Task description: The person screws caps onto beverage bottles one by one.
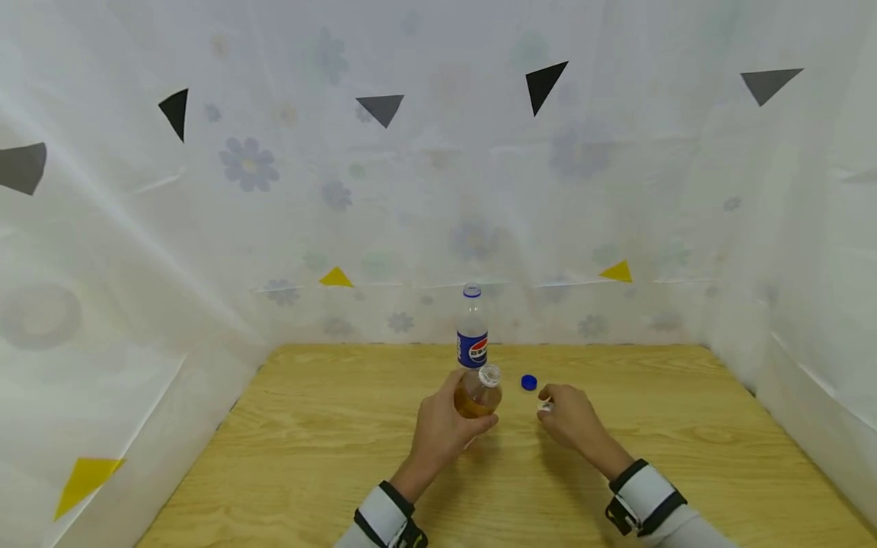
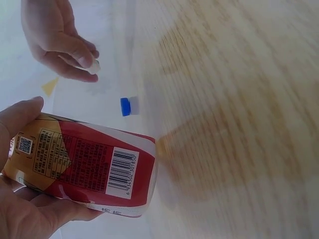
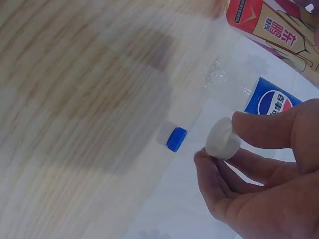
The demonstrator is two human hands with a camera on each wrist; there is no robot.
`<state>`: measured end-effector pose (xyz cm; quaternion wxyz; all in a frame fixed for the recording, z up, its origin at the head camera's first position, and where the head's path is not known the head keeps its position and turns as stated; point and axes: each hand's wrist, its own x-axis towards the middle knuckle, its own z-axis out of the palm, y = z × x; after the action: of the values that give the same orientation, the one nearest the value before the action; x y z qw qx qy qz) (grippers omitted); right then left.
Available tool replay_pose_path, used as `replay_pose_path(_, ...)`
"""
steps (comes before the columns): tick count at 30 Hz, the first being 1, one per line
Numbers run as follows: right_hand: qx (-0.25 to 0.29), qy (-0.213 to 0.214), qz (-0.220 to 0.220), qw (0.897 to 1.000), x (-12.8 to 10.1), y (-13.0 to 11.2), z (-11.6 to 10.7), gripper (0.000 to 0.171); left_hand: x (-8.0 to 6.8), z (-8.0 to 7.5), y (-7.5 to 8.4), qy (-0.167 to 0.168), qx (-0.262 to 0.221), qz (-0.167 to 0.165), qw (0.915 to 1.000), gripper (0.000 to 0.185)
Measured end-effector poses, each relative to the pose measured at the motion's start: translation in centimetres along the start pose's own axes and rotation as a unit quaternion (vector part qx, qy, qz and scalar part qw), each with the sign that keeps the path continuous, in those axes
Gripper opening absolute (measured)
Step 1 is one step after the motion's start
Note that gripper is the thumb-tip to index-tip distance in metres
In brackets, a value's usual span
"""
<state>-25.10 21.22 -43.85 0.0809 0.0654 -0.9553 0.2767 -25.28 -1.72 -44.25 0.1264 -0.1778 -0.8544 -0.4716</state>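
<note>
My left hand (image 1: 441, 422) grips an uncapped bottle (image 1: 479, 390) of amber drink around its body. Its red and gold label (image 2: 89, 164) with a barcode faces the left wrist camera. To the right, my right hand (image 1: 572, 417) pinches a white bottle cap (image 3: 223, 139) between thumb and fingers, its hollow side partly showing. A blue cap (image 1: 529, 382) lies on the table between the hands, slightly farther back. Behind the held bottle stands a clear, uncapped bottle with a blue Pepsi label (image 1: 473, 348); its lower part is hidden in the head view.
The wooden table (image 1: 308, 441) ends at a white plastic sheet wall (image 1: 425, 190) behind and at both sides. Flower prints and black, grey and yellow triangles mark the sheet.
</note>
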Motion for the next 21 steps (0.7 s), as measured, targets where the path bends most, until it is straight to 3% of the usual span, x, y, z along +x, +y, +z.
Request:
replay_pose_path(6, -0.003, 0.001, -0.006, 1.0, 0.2, -0.8, -0.3, 0.012, 0.1, -0.2, 0.2, -0.003, 0.0, -0.001, 1.0, 0.074)
replay_pose_path(12, 0.011, 0.008, -0.029, 0.999, 0.3, -2.7, -2.2, 0.015, 0.0, -0.3, 0.3, -0.01, 0.003, -0.002, 0.9999, 0.074)
replay_pose_path(21, 0.071, 0.07, -0.104, 0.99, 0.1, -7.0, -5.4, 0.019, -0.1, -0.4, 0.4, -0.011, 0.014, 0.002, 0.9998, 0.073)
